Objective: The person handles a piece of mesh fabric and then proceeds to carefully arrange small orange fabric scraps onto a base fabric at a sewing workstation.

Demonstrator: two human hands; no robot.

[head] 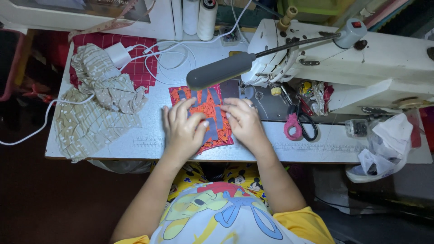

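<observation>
An orange patterned fabric piece [208, 105] with grey strips across it lies flat on the white sewing table [149, 135], just left of the needle area. My left hand [183, 129] rests palm down on its left part, fingers spread over the strips. My right hand [244, 121] presses on its right edge, fingertips pinching a grey strip [219, 116]. The white sewing machine [361, 63] stands at the right, with a grey lamp head [221, 70] hanging over the fabric.
A crumpled beige striped cloth [97, 97] and a red checked cloth [135, 63] lie at the left, with a white charger and cable [120, 54]. Pink-handled scissors [296, 122] lie under the machine arm. A white plastic bag [384, 144] hangs at the right; thread spools [207, 18] stand behind.
</observation>
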